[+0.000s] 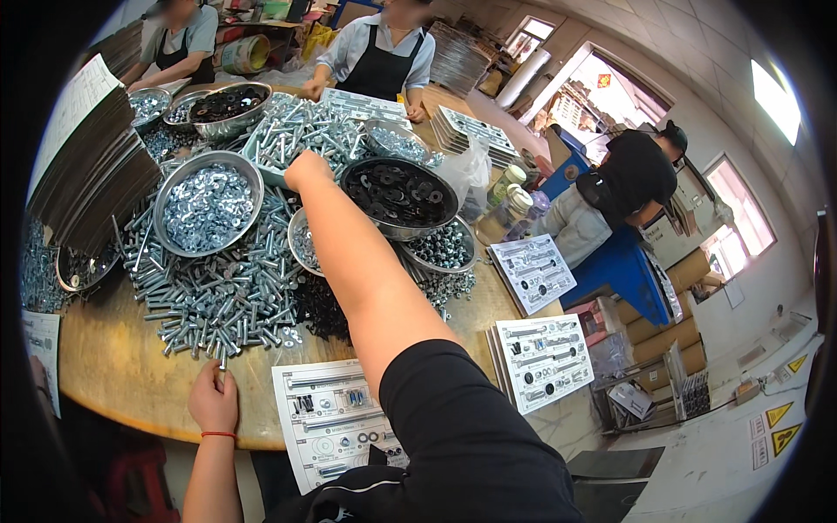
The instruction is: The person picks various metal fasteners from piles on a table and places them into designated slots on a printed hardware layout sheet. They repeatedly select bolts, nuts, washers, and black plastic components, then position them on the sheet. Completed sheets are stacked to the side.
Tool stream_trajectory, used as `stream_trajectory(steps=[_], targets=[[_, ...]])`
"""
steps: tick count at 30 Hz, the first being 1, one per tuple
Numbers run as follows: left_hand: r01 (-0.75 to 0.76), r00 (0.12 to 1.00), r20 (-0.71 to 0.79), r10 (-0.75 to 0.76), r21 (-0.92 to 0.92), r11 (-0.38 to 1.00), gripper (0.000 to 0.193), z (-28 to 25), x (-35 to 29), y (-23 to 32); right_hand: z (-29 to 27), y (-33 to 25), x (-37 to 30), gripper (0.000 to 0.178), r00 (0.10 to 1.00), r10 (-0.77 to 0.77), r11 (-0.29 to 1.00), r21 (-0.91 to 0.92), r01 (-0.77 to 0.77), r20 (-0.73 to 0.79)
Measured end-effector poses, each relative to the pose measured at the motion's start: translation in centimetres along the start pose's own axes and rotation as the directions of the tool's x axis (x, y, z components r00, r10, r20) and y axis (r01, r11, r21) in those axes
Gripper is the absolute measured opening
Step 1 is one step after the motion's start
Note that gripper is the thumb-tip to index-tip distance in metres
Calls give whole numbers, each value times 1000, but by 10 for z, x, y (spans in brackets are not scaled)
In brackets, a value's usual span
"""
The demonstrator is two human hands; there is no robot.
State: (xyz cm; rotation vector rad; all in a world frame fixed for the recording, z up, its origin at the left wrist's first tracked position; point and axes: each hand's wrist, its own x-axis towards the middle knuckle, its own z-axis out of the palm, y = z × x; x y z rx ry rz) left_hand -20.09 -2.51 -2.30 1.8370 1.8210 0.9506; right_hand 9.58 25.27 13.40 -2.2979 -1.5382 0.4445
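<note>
At the table's front edge my left hand (214,397), with a red cord at its wrist, pinches a silver bolt (223,356) beside a large heap of loose bolts (214,305). My right arm stretches far across the table. My right hand (309,172) is closed at the near side of a pale green tray (261,167) piled with long bolts (301,131); its fingertips are hidden, so what they hold does not show. Below my right arm lies a white card (292,397) with bolts, nuts and washers laid on it, partly covered by my sleeve.
Steel bowls of silver washers (209,209), black washers (399,193) and nuts (440,246) crowd the table. A tall stack of cards (91,166) stands at left. Filled cards (542,362) are stacked at right, near lidded jars (510,213). Two co-workers (379,61) sit opposite; another person (632,179) bends at right.
</note>
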Motion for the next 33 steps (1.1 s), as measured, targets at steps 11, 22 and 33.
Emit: stream_trajectory(steps=[11,22,33], targets=[[22,1000,-16,-21,37,999,22,4,-2,-7,-20,3,-50,39,864,-261,944,73,322,-431],[-7,999,-53,6,-17,1000,23,11,-1,-16,-36,91,-150,50,805,-202,558,610,562,-558],[2,1000,-20,-3,-80,997,26,23,7,-47,-57,259,-335,44,905,151,69,918,391,-397]])
